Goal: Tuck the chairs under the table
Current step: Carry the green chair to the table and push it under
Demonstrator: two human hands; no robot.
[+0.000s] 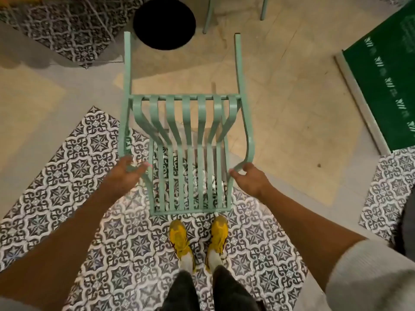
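Standing on patterned tiles (67, 176), the person shows dark trouser legs and two yellow shoes (198, 240) at the bottom of the view, toes almost touching the near edge of a mint-green slatted metal chair (190, 122). Both bare forearms reach forward and down to that chair. The left hand (125, 173) is at the chair's left side rail, fingers curled loosely round the bar — motion blur makes it hard to tell how firmly they close. The right hand (249, 178) grips the curved right rail, fingers and thumb wrapped round the metal. A pale sleeve (370, 272) is pushed up the right arm.

The chair looks tipped, its slats running away from the person and two legs pointing toward the far side over plain beige floor (292, 97). Just beyond those legs lies a round black base (164, 21). Further right, two more mint-green legs (208, 14) stand at the top edge. A green mat (386, 86) lies at the right.
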